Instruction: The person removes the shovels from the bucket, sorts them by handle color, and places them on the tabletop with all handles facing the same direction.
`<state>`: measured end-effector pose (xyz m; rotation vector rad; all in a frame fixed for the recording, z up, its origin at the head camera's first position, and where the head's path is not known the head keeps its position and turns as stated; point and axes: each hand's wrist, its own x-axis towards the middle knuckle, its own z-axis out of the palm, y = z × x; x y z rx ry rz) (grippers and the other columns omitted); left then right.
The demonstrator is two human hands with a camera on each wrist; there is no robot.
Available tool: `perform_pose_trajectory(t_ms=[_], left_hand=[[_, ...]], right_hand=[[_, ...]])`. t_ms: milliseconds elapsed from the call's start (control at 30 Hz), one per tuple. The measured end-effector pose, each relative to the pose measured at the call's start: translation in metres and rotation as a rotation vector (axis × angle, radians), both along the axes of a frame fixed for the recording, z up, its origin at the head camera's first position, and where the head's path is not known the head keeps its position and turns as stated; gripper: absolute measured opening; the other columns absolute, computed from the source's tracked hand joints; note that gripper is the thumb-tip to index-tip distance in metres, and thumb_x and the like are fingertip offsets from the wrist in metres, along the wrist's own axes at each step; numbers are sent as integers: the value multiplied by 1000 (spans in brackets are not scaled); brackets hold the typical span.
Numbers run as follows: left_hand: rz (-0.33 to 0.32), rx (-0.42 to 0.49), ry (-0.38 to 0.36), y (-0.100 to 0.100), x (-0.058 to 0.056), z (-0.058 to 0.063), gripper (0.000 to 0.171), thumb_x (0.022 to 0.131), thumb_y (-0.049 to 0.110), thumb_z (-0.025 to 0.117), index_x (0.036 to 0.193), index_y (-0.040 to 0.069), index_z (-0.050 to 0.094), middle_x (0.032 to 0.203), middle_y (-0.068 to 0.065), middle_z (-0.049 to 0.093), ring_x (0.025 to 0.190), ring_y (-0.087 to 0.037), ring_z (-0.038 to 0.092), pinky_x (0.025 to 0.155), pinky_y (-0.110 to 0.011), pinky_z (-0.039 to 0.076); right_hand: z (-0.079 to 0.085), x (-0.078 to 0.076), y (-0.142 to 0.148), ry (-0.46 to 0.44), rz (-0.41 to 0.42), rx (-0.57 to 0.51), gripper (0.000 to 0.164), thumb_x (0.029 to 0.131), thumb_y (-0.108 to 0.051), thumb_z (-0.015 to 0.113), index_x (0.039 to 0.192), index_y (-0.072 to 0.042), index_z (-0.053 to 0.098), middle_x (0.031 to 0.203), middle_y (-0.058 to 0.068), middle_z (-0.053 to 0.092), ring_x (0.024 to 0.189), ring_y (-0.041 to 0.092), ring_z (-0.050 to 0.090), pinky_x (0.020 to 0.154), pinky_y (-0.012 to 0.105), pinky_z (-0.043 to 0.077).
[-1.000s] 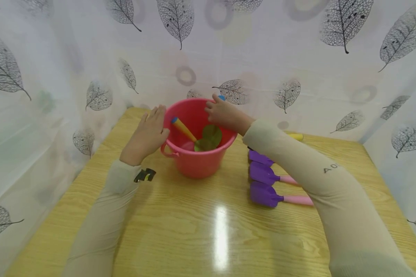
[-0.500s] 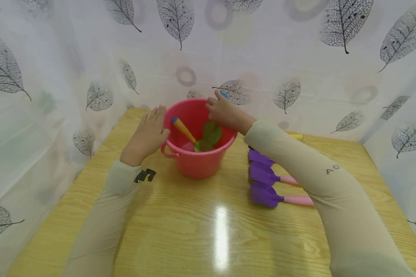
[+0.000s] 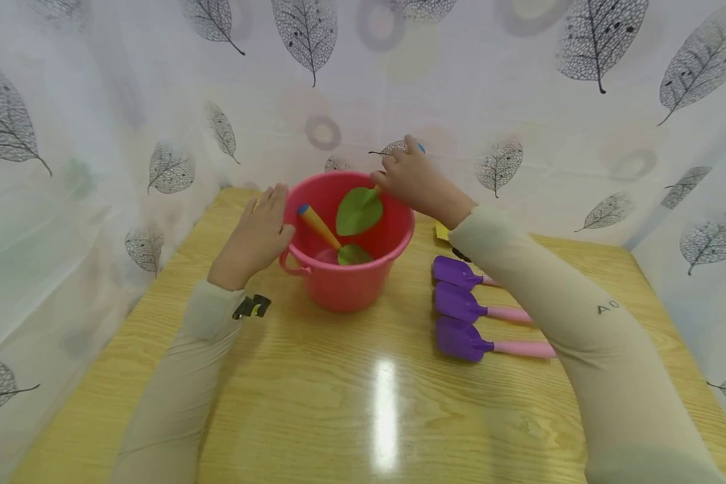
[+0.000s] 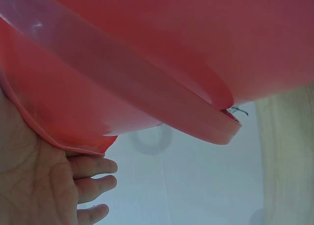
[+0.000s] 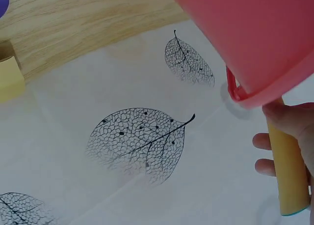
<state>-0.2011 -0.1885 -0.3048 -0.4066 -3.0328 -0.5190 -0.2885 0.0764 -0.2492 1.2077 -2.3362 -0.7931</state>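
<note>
A pink bucket (image 3: 346,289) stands on the table. My left hand (image 3: 253,236) lies against the left side of its rim with fingers straight; in the left wrist view the palm (image 4: 37,185) meets the rim, near a curved pink handle (image 4: 132,82). My right hand (image 3: 419,180), above the bucket's right rear rim, grips a toy shovel by its yellow handle (image 5: 289,171). That shovel's green leaf-shaped blade (image 3: 359,212) hangs inside the bucket's mouth. A second green toy shovel (image 3: 355,254) rests in the bucket, its yellow, blue-tipped handle (image 3: 320,227) leaning left.
To the right of the bucket lie three purple toy shovels (image 3: 462,341) with pink handles, side by side. Behind them a yellow object (image 3: 441,232) is partly hidden by my right forearm. A leaf-patterned curtain (image 3: 460,87) closes off the table's back and sides.
My right hand has risen and moved right, lifting the held shovel; its blade has come up and away from the other green one. My left hand stays at the rim.
</note>
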Motion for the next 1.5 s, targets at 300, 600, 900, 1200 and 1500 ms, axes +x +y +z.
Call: perform_pose_trajectory(t_ms=[300, 600, 900, 1200, 1500], left_hand=[[6, -2, -7, -1, 0, 0, 66, 93, 20, 32, 148, -7, 7, 157, -22, 8, 146, -38, 7, 119, -53, 4], [12, 7, -27, -2, 1, 1, 65, 94, 19, 31, 148, -6, 5, 157, -21, 7, 146, -38, 6, 119, -53, 2], [10, 24, -24, -2, 0, 0, 66, 94, 20, 32, 149, -5, 5, 157, -21, 8, 146, -38, 6, 118, -53, 1], [9, 30, -7, 0, -2, -2, 66, 93, 20, 33, 148, -6, 7, 157, -22, 11, 146, -38, 8, 119, -53, 2], [14, 30, -25, 2, 1, 2, 66, 93, 19, 34, 148, -6, 7, 156, -22, 11, 146, -38, 7, 119, -53, 1]], right_hand=[[-4, -3, 32, 109, 75, -253, 14, 93, -15, 56, 104, -7, 56, 91, 15, 64, 79, 32, 62, 67, 41, 46], [-23, -7, 49, 177, 111, -475, 25, 92, -26, 58, 94, -1, 56, 80, 14, 59, 57, 27, 55, 44, 32, 36], [-35, 7, 58, 88, 37, -609, 27, 94, -25, 55, 94, 2, 52, 75, 15, 55, 51, 26, 50, 39, 34, 39], [-43, 21, 70, -23, -118, -775, 26, 95, -23, 54, 98, 2, 52, 73, 15, 55, 52, 27, 48, 44, 41, 45], [-51, 32, 95, 40, -273, -833, 30, 95, -25, 53, 102, 4, 53, 78, 21, 60, 48, 32, 52, 41, 45, 45]])
